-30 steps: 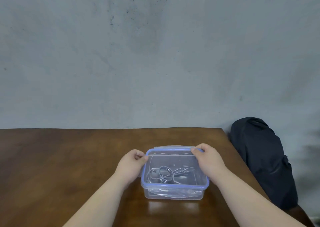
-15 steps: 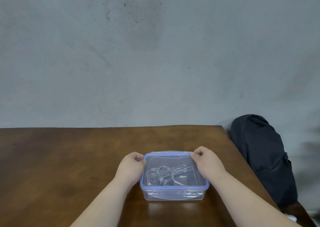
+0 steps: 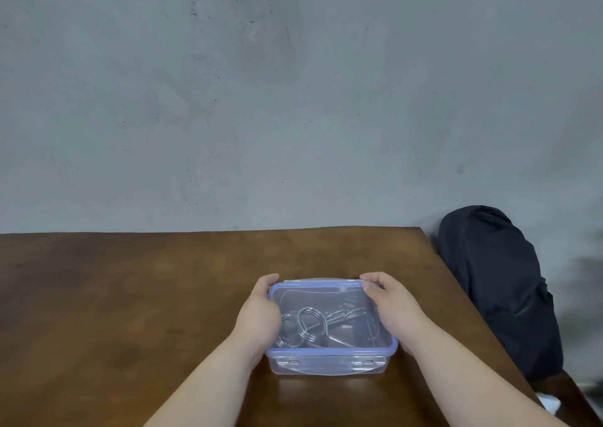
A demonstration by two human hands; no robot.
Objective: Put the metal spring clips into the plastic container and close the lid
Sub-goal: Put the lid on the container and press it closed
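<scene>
A person's two bare forearms reach forward from the bottom of the view onto a brown wooden table point(image 3: 130, 296), meeting at a clear plastic container point(image 3: 329, 359) that sits on the table near its right side. A clear lid point(image 3: 326, 299) with a blue rim lies on top of the container. The left hand point(image 3: 261, 315) cups the container's left side, palm against the wall, fingers curled over the far left corner of the lid and pressing on its rim. The right hand point(image 3: 391, 306) mirrors it on the right side, thumb on the lid's far right corner, the remaining fingers wrapped down the outer wall and hidden from view. Both hands are closed on the lid's edges rather than spread. Through the lid, the metal spring clips point(image 3: 310, 325) are visible inside, coiled wire loops lying tangled on the container's floor. A dark bag point(image 3: 499, 283) rests beside the table's right edge, against a grey wall point(image 3: 293, 100).
</scene>
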